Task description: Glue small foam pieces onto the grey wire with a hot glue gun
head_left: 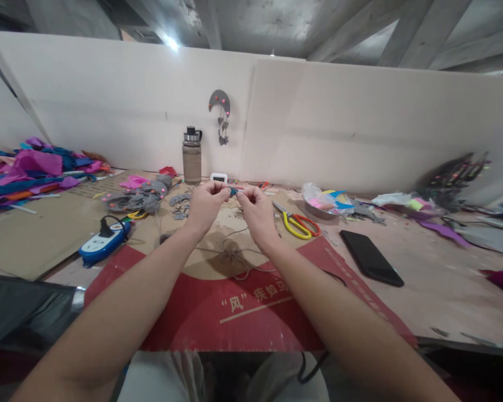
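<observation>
My left hand and my right hand meet above the work surface, thumbs and forefingers pinched. Between the fingertips is a small blue piece, both hands closed on it; it is too small to tell what kind of thing it is. Below the hands a loose tangle of grey cord lies on the red and brown cardboard. To the left of the left hand are grey cut-out pieces. Scissors with yellow and orange handles lie right of my right hand.
A bottle stands by the white partition, where a grey crescent ornament hangs. Left are a power strip, grey pieces with pink dots and coloured fabric scraps. Right are a black phone and a bowl of packets.
</observation>
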Tool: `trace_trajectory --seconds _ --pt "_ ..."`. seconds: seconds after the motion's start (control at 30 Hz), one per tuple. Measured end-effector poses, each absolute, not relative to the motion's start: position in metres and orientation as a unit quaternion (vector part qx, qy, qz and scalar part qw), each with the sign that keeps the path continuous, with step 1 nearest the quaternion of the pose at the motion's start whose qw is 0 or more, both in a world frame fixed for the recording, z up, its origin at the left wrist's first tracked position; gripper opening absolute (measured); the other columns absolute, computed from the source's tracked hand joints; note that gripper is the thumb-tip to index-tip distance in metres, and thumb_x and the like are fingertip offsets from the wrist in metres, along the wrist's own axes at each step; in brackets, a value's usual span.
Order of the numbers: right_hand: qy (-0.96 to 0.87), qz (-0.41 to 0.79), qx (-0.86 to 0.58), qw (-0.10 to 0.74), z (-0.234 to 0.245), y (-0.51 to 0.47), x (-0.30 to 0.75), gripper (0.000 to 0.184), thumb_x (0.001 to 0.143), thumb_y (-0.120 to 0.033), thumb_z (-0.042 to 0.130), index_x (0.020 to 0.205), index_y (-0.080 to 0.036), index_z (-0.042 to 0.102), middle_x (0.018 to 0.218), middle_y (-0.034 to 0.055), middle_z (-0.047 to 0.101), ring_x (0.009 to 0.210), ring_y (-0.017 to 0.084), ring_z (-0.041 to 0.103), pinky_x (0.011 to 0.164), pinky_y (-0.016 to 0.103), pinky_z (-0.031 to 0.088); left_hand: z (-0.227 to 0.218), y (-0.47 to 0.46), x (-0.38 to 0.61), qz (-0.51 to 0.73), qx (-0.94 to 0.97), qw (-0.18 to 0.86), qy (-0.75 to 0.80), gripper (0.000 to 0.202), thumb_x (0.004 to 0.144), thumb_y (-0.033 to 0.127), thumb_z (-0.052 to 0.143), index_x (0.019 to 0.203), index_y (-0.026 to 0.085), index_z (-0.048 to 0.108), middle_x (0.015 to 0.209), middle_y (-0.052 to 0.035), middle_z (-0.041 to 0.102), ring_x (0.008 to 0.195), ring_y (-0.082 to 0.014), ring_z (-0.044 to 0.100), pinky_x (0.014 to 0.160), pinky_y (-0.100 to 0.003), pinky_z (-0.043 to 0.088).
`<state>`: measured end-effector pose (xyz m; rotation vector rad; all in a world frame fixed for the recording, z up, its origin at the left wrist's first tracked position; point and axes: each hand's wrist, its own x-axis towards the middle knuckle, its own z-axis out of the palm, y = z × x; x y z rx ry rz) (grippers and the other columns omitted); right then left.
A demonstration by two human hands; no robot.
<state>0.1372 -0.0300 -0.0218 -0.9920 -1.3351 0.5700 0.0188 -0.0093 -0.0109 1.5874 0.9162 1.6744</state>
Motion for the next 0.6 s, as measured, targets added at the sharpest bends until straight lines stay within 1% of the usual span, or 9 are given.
trace_trajectory --seconds 0.3,0.4,0.53,0.6 --pt "-0.575 0.261 -0.433 0.644 -0.0241 -0.0257 0.1416 0.020 0.075 -0.037 0.055 0.068 -0.020 0.047 0.061 -0.0050 0.044 0.054 0.008 0.037 0.050 0.021 0.031 -0.0117 -0.0091 0.0188 0.612 0.621 0.363 0.328 0.006 0.068 0.021 0.060 0.064 0.017 0.061 0.061 0.0011 0.056 0.057 -0.0089 0.047 0.058 -0.023 0.038" --pt "-0.563 0.276 -0.433 0.647 -0.0248 -0.0244 0.1429 0.018 0.074 -0.037 0.056 0.072 -0.020 0.050 0.061 -0.0056 0.044 0.051 0.007 0.036 0.047 0.021 0.030 -0.0111 -0.0084 0.0179 0.604 0.625 0.382 0.315 0.004 0.068 0.021 0.060 0.066 0.017 0.062 0.061 0.0013 0.056 0.056 -0.0089 0.047 0.055 -0.023 0.037" --pt "-0.557 0.346 -0.405 0.637 -0.0212 -0.0276 0.1442 0.022 0.072 -0.037 0.057 0.087 -0.020 0.058 0.059 -0.0068 0.043 0.045 0.006 0.030 0.042 0.020 0.026 -0.0090 -0.0086 0.0168 0.594 0.617 0.423 0.295 0.003 0.067 0.020 0.062 0.067 0.017 0.063 0.060 0.0014 0.056 0.055 -0.0081 0.047 0.054 -0.022 0.036" --pt "-0.543 0.394 -0.390 0.630 -0.0181 -0.0302 0.1451 0.022 0.070 -0.036 0.058 0.084 -0.019 0.059 0.058 -0.0071 0.043 0.043 0.005 0.028 0.040 0.020 0.024 -0.0084 -0.0086 0.0160 0.585 0.606 0.463 0.276 0.003 0.066 0.020 0.064 0.067 0.017 0.064 0.060 0.0012 0.056 0.055 -0.0075 0.047 0.054 -0.022 0.036"
